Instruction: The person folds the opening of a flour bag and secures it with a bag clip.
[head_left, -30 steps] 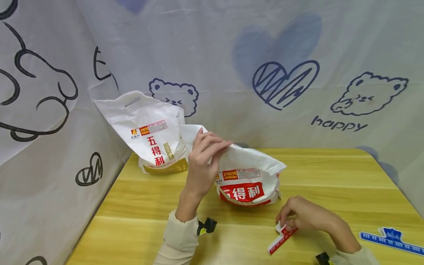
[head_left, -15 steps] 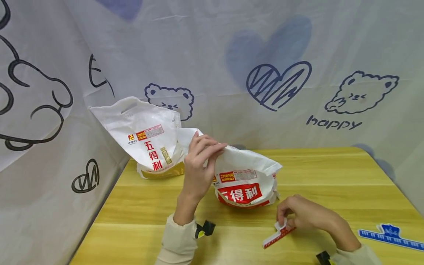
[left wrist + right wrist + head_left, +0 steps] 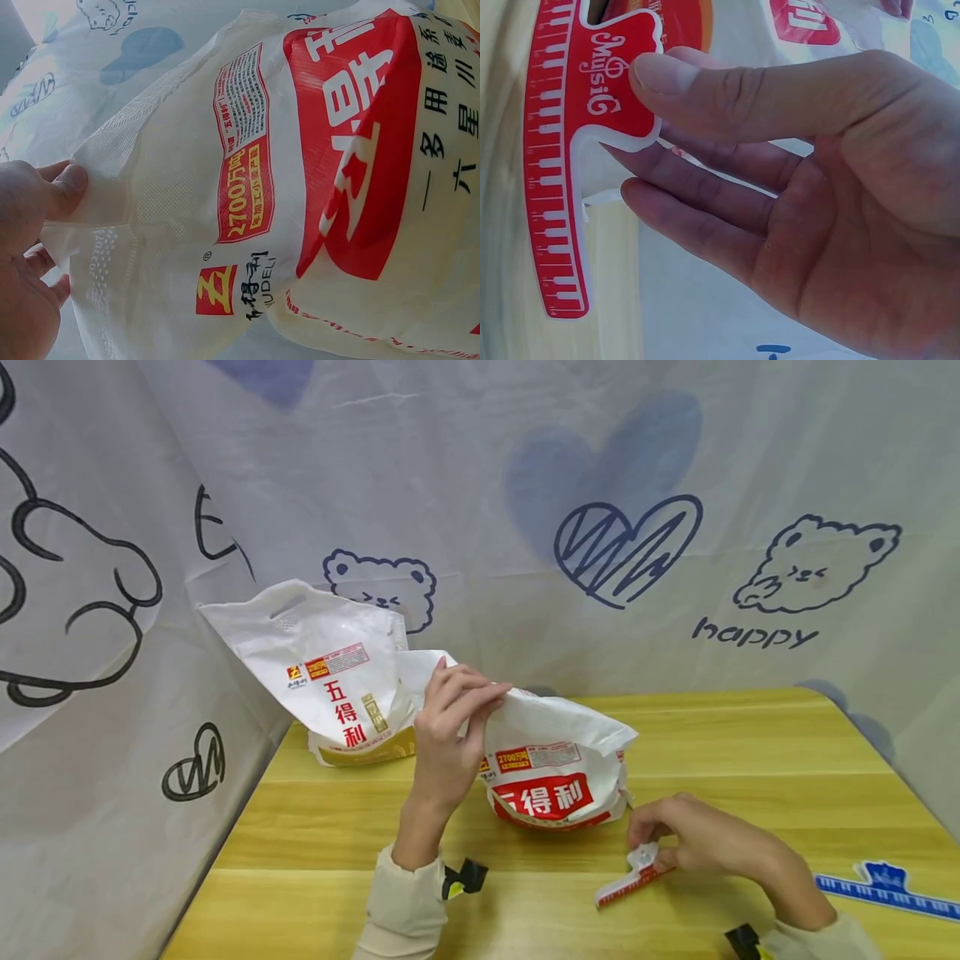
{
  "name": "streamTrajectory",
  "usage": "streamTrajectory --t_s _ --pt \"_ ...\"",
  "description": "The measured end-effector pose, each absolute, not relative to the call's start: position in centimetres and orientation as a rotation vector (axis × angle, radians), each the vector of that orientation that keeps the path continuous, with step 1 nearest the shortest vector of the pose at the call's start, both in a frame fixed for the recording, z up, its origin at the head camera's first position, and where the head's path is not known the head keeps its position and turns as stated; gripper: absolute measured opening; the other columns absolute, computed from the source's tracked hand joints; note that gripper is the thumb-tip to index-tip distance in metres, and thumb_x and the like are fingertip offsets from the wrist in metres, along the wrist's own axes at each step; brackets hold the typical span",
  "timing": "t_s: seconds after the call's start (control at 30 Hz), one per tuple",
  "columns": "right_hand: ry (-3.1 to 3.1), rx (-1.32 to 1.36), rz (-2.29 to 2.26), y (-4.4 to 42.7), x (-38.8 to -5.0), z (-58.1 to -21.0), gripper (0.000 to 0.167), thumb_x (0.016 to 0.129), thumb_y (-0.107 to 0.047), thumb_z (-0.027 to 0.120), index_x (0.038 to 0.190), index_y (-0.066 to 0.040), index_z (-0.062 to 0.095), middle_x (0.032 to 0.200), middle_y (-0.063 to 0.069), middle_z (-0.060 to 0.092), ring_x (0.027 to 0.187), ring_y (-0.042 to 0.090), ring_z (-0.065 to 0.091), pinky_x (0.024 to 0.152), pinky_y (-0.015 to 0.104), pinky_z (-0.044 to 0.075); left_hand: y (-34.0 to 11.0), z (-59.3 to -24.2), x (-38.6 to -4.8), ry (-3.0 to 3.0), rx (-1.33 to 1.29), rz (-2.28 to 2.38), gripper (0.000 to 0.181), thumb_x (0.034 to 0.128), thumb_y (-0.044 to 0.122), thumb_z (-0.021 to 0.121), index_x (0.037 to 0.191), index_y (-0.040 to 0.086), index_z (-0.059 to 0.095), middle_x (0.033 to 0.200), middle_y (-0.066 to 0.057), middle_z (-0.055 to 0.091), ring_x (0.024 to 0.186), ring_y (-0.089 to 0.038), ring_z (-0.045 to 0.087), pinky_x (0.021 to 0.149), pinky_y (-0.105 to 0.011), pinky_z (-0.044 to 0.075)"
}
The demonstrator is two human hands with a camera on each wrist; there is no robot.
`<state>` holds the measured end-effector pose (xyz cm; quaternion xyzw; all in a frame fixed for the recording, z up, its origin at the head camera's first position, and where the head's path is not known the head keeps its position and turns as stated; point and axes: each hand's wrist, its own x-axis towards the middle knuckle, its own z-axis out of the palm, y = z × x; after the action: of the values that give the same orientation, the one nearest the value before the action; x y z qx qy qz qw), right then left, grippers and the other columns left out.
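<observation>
A white flour bag with a red label [image 3: 551,797] stands mid-table, its top edge folded over. My left hand [image 3: 450,735] pinches that top edge between thumb and fingers; the left wrist view shows the bag's printed front [image 3: 247,172] and the thumb on its seam. In my right hand [image 3: 705,835] is a red and white clip [image 3: 637,875] with a piano-key pattern. The right wrist view shows the thumb pressed on the clip's "Music" tab [image 3: 615,82], fingers behind it. The clip is in front of the bag, apart from it.
A second white flour bag [image 3: 322,660] with a gold base stands behind on the left, close to the first bag. At the right of the wooden table [image 3: 735,743] lies a blue piano-key clip [image 3: 888,889]. Printed cloth [image 3: 480,510] hangs behind the table.
My right hand has turned and lifted the red clip slightly, so its long bar points less steeply. The left hand keeps its hold on the bag's top. The head view has shifted a little.
</observation>
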<state>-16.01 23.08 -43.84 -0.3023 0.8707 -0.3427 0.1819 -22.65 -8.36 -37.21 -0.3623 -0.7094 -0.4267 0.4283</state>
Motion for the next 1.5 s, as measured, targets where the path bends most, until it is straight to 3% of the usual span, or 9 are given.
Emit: streamTrajectory --t_s 0.27,0.7,1.03,1.5 --pt "2.48 -0.789 -0.907 23.8 -15.9 -42.8 0.031 0.079 0.005 0.075 0.104 -0.013 0.075 0.103 -0.008 0.072 0.098 0.018 0.069 0.086 0.044 0.059 -8.4 -37.2 -22.7 -1.772 -0.903 -1.075 0.016 0.0885 -0.006 0.074 0.101 0.002 0.079 0.095 -0.009 0.071 0.105 -0.029 0.06 0.12 -0.056 0.028" --pt "2.56 -0.817 -0.858 24.8 -15.5 -42.0 0.026 0.084 0.0 0.076 0.104 -0.018 0.075 0.102 -0.011 0.07 0.093 0.011 0.064 0.08 0.037 0.058 -8.4 -37.3 -22.7 -1.781 -0.896 -1.071 0.017 0.0882 -0.006 0.074 0.102 0.002 0.079 0.095 -0.009 0.071 0.105 -0.029 0.06 0.12 -0.056 0.028" --pt "2.601 -0.816 -0.877 25.5 -15.2 -41.8 0.029 0.082 0.003 0.074 0.105 -0.015 0.073 0.103 -0.01 0.069 0.095 0.011 0.066 0.084 0.038 0.059 -8.3 -37.2 -22.6 -1.771 -0.901 -1.073 0.015 0.0885 -0.005 0.074 0.101 0.002 0.079 0.095 -0.008 0.071 0.104 -0.029 0.061 0.12 -0.056 0.028" --pt "2.639 -0.779 -0.851 26.2 -14.9 -41.3 0.029 0.081 0.003 0.075 0.106 -0.013 0.072 0.103 -0.009 0.069 0.094 0.013 0.066 0.081 0.036 0.059 -8.3 -37.2 -22.4 -1.768 -0.905 -1.075 0.016 0.0875 -0.006 0.075 0.1 0.002 0.079 0.095 -0.008 0.071 0.104 -0.029 0.06 0.12 -0.056 0.029"
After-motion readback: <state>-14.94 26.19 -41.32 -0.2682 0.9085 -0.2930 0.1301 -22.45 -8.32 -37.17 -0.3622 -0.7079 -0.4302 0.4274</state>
